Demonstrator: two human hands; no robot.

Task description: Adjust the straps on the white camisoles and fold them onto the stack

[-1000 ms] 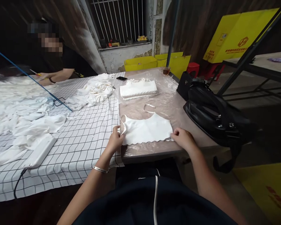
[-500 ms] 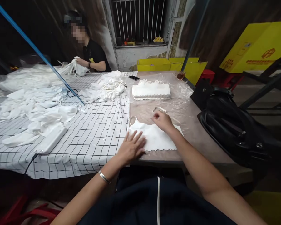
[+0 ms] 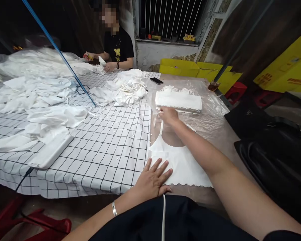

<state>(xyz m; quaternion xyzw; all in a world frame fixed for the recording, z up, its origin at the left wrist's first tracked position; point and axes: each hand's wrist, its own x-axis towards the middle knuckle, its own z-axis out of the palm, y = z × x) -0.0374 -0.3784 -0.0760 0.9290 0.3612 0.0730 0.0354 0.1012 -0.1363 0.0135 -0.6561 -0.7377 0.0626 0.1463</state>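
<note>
Head view shows the left hand (image 3: 153, 179) lying flat, its fingers (image 3: 163, 169) spread and pressed palm-down on the lower left part of a white camisole top (image 3: 183, 164). A silver bangle (image 3: 114, 208) circles that wrist. The right hand (image 3: 167, 114) reaches farther out over the counter (image 3: 215, 134), its fingers closed in a pinch on the garment's thin strap (image 3: 161, 127), which runs taut from the top's upper left corner up to the hand. The camisole lies flat on the near part of the counter, its scalloped hem toward the person, on a sheet of clear plastic film (image 3: 213, 110) that covers the brown surface.

Just beyond the right hand sits a neat stack of folded white garments (image 3: 179, 101), with a few looser ruffled pieces behind it. A dark phone (image 3: 156, 80) lies near the far edge, and a small glass of brown liquid (image 3: 212, 86) stands at the far right corner. To the left, a black-and-white checked cloth (image 3: 102, 147) covers the rest of the counter, bearing a loose heap of white garments (image 3: 125, 88), more white pieces spread farther left, and a flat white device (image 3: 51, 152) with a dark cable. A blue rod (image 3: 60, 55) slants across that side. A black bag (image 3: 278, 157) rests at the right. Across the counter another person in a black shirt (image 3: 119, 47) handles white fabric. Yellow boxes (image 3: 190, 68) stand by the wall.
</note>
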